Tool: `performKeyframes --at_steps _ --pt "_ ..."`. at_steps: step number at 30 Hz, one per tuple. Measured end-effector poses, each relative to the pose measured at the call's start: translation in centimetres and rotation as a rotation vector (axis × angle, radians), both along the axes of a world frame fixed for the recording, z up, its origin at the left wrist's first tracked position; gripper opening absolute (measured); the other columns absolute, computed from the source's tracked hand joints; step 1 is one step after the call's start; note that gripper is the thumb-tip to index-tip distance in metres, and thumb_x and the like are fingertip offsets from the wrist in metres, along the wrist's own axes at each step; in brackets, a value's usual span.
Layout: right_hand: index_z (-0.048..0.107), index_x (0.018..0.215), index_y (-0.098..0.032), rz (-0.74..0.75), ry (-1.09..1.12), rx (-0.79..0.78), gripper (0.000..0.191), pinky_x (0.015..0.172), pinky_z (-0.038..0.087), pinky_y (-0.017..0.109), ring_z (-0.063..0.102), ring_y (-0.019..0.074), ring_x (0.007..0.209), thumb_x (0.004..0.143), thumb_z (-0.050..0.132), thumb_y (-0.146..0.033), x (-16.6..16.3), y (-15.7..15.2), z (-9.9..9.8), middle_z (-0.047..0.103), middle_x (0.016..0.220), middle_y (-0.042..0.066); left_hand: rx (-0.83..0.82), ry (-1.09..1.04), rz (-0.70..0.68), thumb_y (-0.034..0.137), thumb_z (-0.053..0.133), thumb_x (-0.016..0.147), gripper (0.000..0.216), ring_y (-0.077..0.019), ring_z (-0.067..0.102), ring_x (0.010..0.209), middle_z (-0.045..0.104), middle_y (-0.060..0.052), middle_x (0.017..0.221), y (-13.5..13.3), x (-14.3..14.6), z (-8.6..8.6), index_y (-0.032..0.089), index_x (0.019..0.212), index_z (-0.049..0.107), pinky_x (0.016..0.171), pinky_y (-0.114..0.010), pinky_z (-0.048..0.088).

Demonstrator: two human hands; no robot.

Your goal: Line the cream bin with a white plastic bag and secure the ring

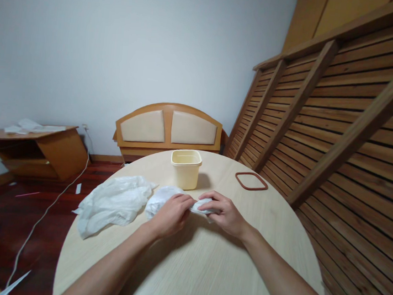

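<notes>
On the round pale wooden table (206,268), my left hand (170,214) and my right hand (223,212) are both closed on a small crumpled white plastic bag (159,197), which stretches between them. A larger loose white plastic bag (112,204) lies on the table just to the left of it. Behind my hands stands an empty cream plastic container (185,168), upright and open at the top. A reddish-brown rectangular sealing ring (251,181) lies flat on the table to the right of the container.
A slatted wooden bed frame (339,123) leans against the wall close to the table's right edge. A padded headboard (168,129) stands on the floor behind the table. A low wooden cabinet (34,149) is at the left, with a white cable (46,212) across the dark floor.
</notes>
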State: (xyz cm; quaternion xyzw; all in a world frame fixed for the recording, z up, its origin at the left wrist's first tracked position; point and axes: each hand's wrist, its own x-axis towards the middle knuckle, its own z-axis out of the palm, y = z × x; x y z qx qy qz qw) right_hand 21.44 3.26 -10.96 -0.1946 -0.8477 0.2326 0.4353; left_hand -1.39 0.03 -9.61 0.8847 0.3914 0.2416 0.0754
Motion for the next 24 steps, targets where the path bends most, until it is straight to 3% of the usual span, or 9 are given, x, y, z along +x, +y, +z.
performKeyframes --at_steps 2,7,11,14,18,24 --pt "0.081 0.099 -0.029 -0.006 0.099 -0.083 0.031 0.091 0.057 0.034 0.070 0.0188 0.104 0.084 0.064 -0.007 0.0 0.2 -0.1 0.072 0.115 0.006 -0.012 -0.045 -0.004 0.000 0.045 0.083 0.030 -0.0241 0.062 0.099 0.068 -0.008 0.103 0.0 -0.1 0.0 0.018 0.102 0.060 0.094 -0.039 0.047" --pt "0.083 0.092 -0.028 -0.051 0.248 -0.248 0.031 0.090 0.058 0.035 0.072 0.0198 0.101 0.083 0.061 -0.008 -0.4 0.6 -0.5 0.077 0.111 0.006 -0.122 -0.256 -0.054 0.008 0.048 0.088 0.030 -0.0220 0.061 0.099 0.066 -0.009 0.110 -0.2 -0.3 0.1 0.019 0.116 0.049 0.089 -0.036 0.049" --pt "0.081 0.098 -0.026 -0.139 0.251 -0.244 0.029 0.101 0.054 0.040 0.069 0.0205 0.109 0.087 0.058 -0.012 -1.2 0.3 -0.6 0.075 0.117 0.007 -0.213 -0.405 -0.072 0.016 0.054 0.091 0.035 -0.0193 0.063 0.094 0.065 -0.006 0.106 -0.3 -0.1 0.0 0.020 0.124 0.043 0.086 -0.033 0.050" --pt "0.076 0.113 -0.026 -0.138 0.218 -0.208 0.029 0.107 0.050 0.042 0.063 0.0217 0.122 0.091 0.060 -0.018 -1.6 -0.3 -0.5 0.068 0.131 0.009 -0.276 -0.460 -0.064 0.020 0.060 0.089 0.046 -0.0187 0.063 0.092 0.066 -0.005 0.104 -0.2 -0.1 -0.1 0.021 0.131 0.041 0.082 -0.032 0.051" --pt "0.065 0.131 -0.026 -0.121 0.142 -0.171 0.046 0.116 0.040 0.047 0.052 0.0247 0.136 0.085 0.073 -0.023 -2.1 -0.8 -0.7 0.055 0.146 0.011 -0.305 -0.511 -0.063 0.018 0.062 0.086 0.056 -0.0214 0.064 0.102 0.066 -0.009 0.114 0.1 -0.2 -0.3 0.020 0.138 0.041 0.086 -0.034 0.053" --pt "0.065 0.127 -0.023 -0.111 0.112 -0.166 0.045 0.113 0.043 0.045 0.057 0.0237 0.130 0.083 0.067 -0.015 -2.7 -0.5 -1.4 0.061 0.138 0.011 -0.221 -0.510 -0.082 0.013 0.061 0.083 0.050 -0.0229 0.064 0.113 0.066 -0.010 0.126 0.2 0.0 -0.2 0.020 0.132 0.050 0.099 -0.039 0.051"
